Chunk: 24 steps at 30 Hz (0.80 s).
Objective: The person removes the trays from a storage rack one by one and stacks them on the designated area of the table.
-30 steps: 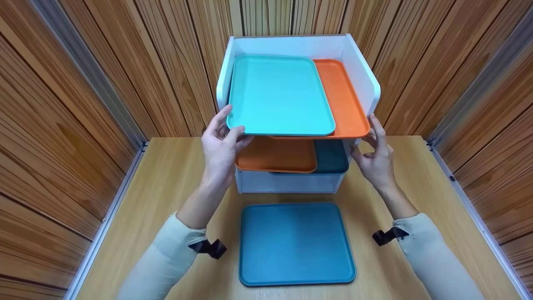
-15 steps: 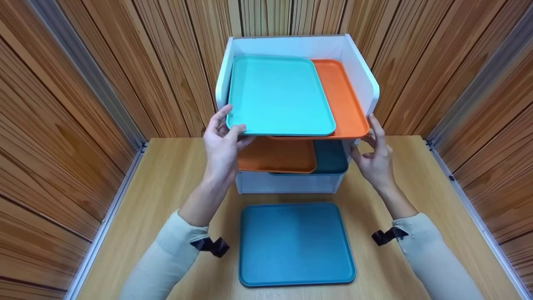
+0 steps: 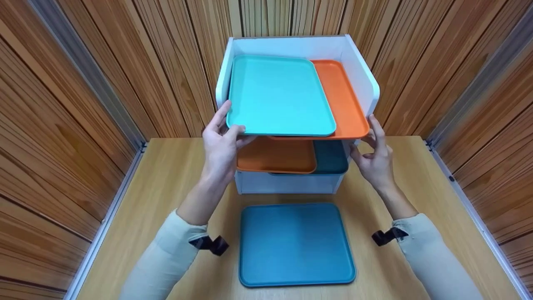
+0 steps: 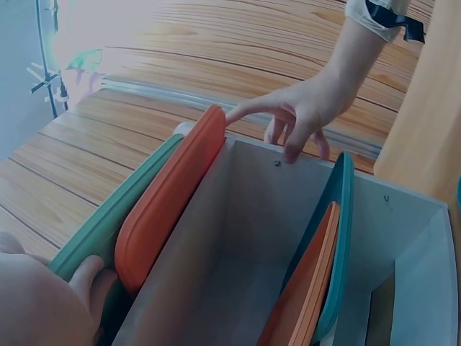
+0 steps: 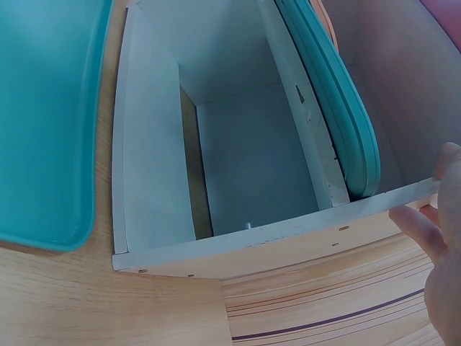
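Head view shows a round-cornered turquoise tray (image 3: 281, 96).

Pale sleeves (image 3: 160, 260) end in cuffs (image 3: 186, 225), each bearing a black band (image 3: 201, 243) and block (image 3: 219, 246).

Brown wood-grain panelling covers the back wall (image 3: 166, 62), the left wall (image 3: 46, 137) and the right wall (image 3: 495, 121). Grey metal strips (image 3: 93, 75) line the corners; a pale wooden tabletop (image 3: 166, 166) spreads below. The left wrist view shows bright glare near a thin dark stand (image 4: 49, 83).
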### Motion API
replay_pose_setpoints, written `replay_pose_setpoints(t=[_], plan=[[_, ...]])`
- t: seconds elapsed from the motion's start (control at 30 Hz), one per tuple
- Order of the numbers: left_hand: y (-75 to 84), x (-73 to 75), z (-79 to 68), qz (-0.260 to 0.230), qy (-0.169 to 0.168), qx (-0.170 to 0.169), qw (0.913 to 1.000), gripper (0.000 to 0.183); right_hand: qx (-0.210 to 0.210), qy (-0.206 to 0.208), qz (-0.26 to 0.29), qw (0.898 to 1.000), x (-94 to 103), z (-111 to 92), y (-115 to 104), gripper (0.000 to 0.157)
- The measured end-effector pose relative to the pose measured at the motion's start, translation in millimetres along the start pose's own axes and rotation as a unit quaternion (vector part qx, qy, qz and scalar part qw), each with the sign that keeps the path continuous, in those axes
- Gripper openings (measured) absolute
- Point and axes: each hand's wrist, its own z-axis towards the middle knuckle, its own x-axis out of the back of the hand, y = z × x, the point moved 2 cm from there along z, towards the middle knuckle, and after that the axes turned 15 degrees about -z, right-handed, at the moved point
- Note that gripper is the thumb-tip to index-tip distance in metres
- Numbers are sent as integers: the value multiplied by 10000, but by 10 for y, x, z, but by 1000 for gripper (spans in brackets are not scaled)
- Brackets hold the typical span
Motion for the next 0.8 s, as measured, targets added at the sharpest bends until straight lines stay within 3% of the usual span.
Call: replay_pose_setpoints(t=[0.5,0.8], plan=[[40,54,-51,-115,-337,-440,9984,73,-2,32,-27,10000,0,-2,-5,78],[80,138,-94,-291,-426,-273,9983,71,-57,25,-90,9999,6,-6,-15,76]])
